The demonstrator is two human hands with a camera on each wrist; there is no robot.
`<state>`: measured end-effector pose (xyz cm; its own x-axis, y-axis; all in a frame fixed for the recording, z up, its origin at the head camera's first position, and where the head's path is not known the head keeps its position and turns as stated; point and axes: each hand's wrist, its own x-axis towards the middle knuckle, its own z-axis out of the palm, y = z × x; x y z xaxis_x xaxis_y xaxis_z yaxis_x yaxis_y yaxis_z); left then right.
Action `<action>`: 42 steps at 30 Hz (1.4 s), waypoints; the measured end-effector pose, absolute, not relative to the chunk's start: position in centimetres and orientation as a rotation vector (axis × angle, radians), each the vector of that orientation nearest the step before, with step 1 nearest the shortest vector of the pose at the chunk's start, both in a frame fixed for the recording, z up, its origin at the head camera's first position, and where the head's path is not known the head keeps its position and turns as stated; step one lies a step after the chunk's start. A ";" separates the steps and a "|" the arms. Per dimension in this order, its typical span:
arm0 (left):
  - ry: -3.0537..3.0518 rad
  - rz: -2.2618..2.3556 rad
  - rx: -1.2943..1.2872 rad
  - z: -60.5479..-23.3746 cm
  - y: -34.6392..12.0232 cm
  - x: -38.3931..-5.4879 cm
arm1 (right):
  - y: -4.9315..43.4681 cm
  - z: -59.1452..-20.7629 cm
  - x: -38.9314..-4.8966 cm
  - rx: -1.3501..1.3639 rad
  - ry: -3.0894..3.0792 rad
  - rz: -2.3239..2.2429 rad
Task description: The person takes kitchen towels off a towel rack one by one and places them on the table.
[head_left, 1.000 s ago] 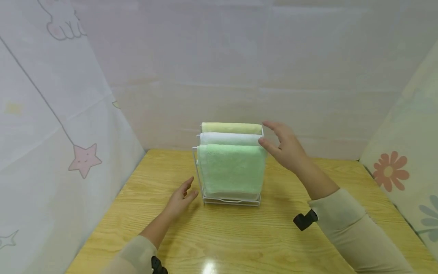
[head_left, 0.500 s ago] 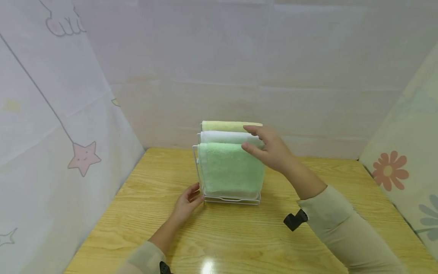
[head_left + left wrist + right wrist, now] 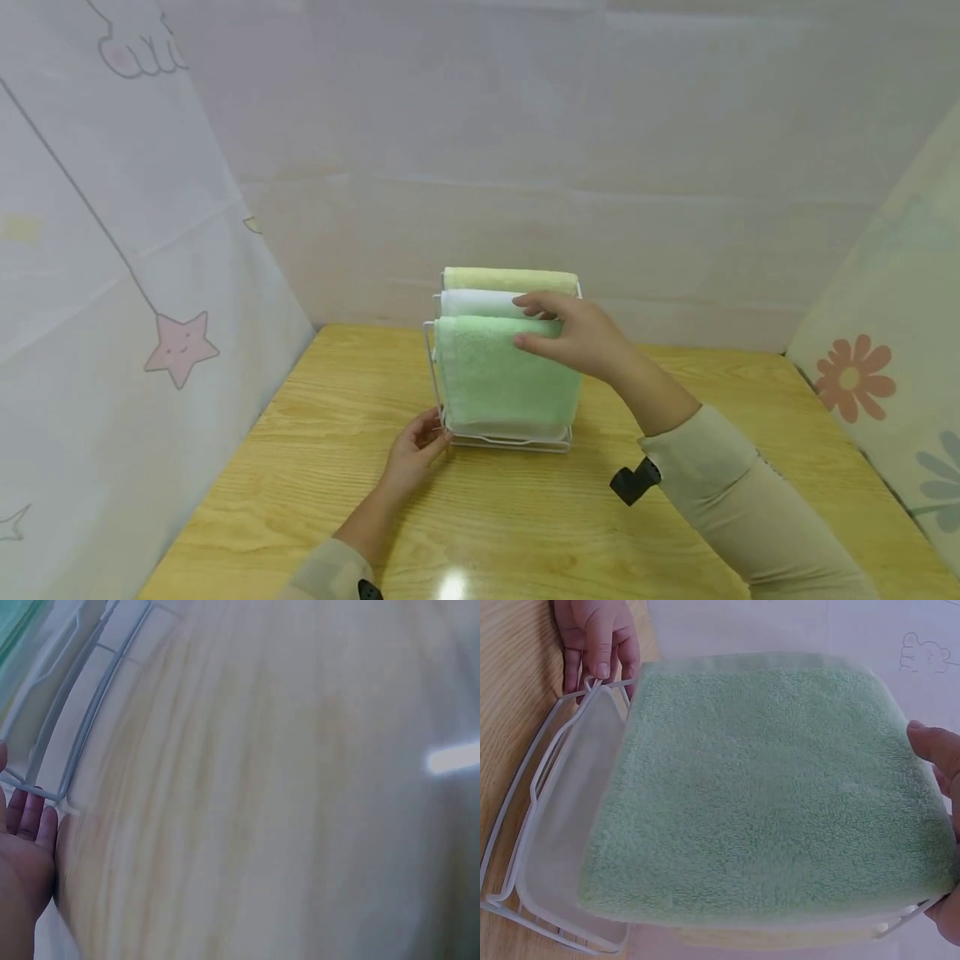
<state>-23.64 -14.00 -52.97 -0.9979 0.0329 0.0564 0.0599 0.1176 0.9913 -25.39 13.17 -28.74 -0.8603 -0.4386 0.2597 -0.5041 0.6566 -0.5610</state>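
A white wire rack holds three folded towels: a green towel in front, a white towel behind it and a yellow towel at the back. My left hand grips the rack's lower front left corner; in the right wrist view its thumb presses on the wire there. Over the top edge of the green towel arches my right hand, thumb on the near side and bent fingers above the white towel. A gap shows between its thumb and fingers. The right wrist view shows the thumb right at the green towel's edge.
A pale tray lies in the rack's base under the towels. The rack stands on a wooden table, with patterned cloth walls at the back and both sides.
My left hand has moved right and taken hold of the rack's corner. The right hand has moved left and slightly down over the green towel, its fingers bending more.
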 end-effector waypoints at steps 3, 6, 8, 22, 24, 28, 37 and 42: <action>-2.326 -2.069 -0.096 -53.2 -14.0 -23.6 | 13.0 -28.7 -25.4 0.787 -2.789 0.952; -2.311 -2.073 -0.093 -53.3 -14.1 -23.6 | 12.8 -28.6 -25.5 0.777 -2.812 0.933; -2.308 -2.069 -0.083 -53.2 -14.1 -23.6 | 12.7 -28.5 -25.5 0.747 -2.838 0.944; -2.278 -2.086 -0.099 -53.4 -14.1 -23.7 | 12.3 -28.3 -25.5 0.548 -2.860 1.249; -2.264 -2.095 -0.101 -53.5 -14.1 -23.7 | 12.3 -28.3 -25.5 0.535 -2.849 1.260; -2.247 -2.114 -0.107 -53.7 -14.1 -23.8 | 12.3 -28.3 -25.7 0.505 -2.836 1.274; -2.234 -2.115 -0.126 -53.9 -14.2 -23.8 | 12.5 -27.6 -26.1 0.483 -2.767 1.347; -2.226 -2.140 -0.114 -53.7 -14.2 -23.8 | 12.5 -26.7 -26.1 0.493 -2.735 1.331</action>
